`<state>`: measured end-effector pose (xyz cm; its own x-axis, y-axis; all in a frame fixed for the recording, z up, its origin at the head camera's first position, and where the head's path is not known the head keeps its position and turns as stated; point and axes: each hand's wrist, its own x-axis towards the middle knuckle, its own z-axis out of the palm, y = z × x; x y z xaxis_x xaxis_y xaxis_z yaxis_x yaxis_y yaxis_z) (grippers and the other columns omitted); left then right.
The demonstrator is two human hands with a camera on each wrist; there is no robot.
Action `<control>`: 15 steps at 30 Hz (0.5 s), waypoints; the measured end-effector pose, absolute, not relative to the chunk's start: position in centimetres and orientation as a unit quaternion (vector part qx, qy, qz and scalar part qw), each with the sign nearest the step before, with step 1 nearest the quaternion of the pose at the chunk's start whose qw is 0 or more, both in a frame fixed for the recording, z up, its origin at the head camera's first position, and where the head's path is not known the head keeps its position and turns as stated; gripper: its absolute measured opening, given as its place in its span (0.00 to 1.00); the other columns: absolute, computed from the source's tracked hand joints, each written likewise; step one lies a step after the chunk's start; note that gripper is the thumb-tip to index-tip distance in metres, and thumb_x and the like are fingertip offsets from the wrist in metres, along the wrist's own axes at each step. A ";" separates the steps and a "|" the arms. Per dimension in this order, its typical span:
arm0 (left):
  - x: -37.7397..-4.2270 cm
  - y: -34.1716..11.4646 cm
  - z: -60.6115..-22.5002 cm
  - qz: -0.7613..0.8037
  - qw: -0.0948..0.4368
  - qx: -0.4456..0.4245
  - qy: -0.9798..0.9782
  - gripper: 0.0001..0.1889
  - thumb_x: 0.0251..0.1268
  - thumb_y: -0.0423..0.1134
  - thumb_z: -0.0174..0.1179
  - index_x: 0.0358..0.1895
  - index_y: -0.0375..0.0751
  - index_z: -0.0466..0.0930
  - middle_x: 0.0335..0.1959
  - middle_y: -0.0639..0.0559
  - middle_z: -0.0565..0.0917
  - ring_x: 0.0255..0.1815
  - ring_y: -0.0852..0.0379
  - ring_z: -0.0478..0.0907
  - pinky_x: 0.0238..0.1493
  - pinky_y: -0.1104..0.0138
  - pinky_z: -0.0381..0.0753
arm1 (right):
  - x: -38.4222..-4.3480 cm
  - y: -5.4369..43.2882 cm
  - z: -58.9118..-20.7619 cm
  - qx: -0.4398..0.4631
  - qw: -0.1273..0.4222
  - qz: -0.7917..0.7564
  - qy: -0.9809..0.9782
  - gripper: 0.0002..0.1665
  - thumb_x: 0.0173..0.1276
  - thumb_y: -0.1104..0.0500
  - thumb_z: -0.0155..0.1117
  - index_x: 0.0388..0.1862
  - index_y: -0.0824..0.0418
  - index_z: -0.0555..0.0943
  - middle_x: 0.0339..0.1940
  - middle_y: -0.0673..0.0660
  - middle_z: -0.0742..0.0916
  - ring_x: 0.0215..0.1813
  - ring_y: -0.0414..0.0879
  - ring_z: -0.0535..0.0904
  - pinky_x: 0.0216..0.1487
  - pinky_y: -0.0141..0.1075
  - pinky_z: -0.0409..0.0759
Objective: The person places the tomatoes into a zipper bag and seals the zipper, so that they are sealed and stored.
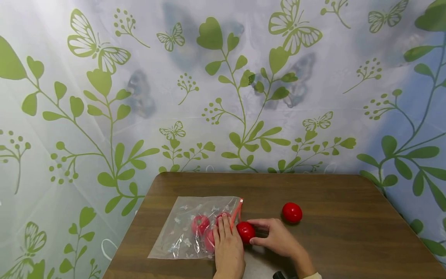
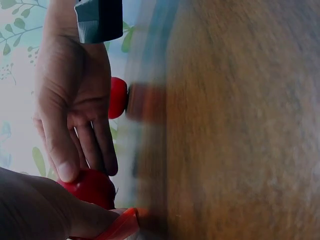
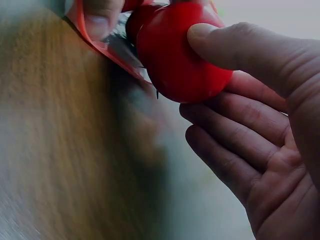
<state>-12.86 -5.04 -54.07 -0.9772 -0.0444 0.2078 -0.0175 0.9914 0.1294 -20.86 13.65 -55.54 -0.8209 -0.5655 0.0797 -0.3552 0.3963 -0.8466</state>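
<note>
Bare hands (image 1: 229,248), a cream right sleeve (image 1: 314,276), a blocky black wrist-worn device (image 2: 101,21)

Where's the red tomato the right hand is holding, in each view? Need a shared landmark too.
Head: low, just right of centre; red tomato between the left hand and right hand.
Left wrist: lower left; red tomato at the right hand's fingertips.
Right wrist: top, slightly right of centre; red tomato under the right thumb.
Landmark: the bag's orange edge strip, beside it in all three.
</note>
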 end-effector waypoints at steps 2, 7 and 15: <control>-12.8 -5.0 -54.0 -0.062 0.105 0.017 -0.992 0.49 0.46 0.36 0.85 0.76 0.28 0.73 0.83 0.31 0.69 0.84 0.33 0.67 0.84 0.39 0.64 | -20.8 13.3 -55.7 -0.281 0.106 -0.467 0.832 0.33 0.69 0.46 0.82 0.70 0.55 0.86 0.66 0.54 0.91 0.63 0.43 0.90 0.65 0.40 0.88; -12.8 -5.0 -54.0 -0.058 0.101 0.019 -0.993 0.50 0.47 0.35 0.84 0.78 0.28 0.71 0.84 0.31 0.68 0.85 0.33 0.66 0.84 0.39 0.64 | -20.7 12.6 -55.9 -0.290 0.092 -0.450 0.840 0.34 0.68 0.45 0.82 0.69 0.55 0.87 0.65 0.51 0.91 0.64 0.41 0.88 0.66 0.33 0.84; -13.0 -4.9 -53.8 -0.074 0.080 0.025 -0.994 0.47 0.56 0.39 0.82 0.79 0.29 0.70 0.85 0.32 0.65 0.87 0.34 0.63 0.86 0.39 0.61 | -20.5 11.4 -55.9 -0.299 0.094 -0.436 0.844 0.35 0.67 0.43 0.82 0.70 0.54 0.87 0.66 0.48 0.91 0.66 0.41 0.87 0.69 0.38 0.84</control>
<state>-12.96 -4.92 -53.79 -0.9859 -0.0622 0.1555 -0.0384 0.9877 0.1513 -20.52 11.42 -55.91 -0.8037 -0.5862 0.1019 -0.4226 0.4419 -0.7913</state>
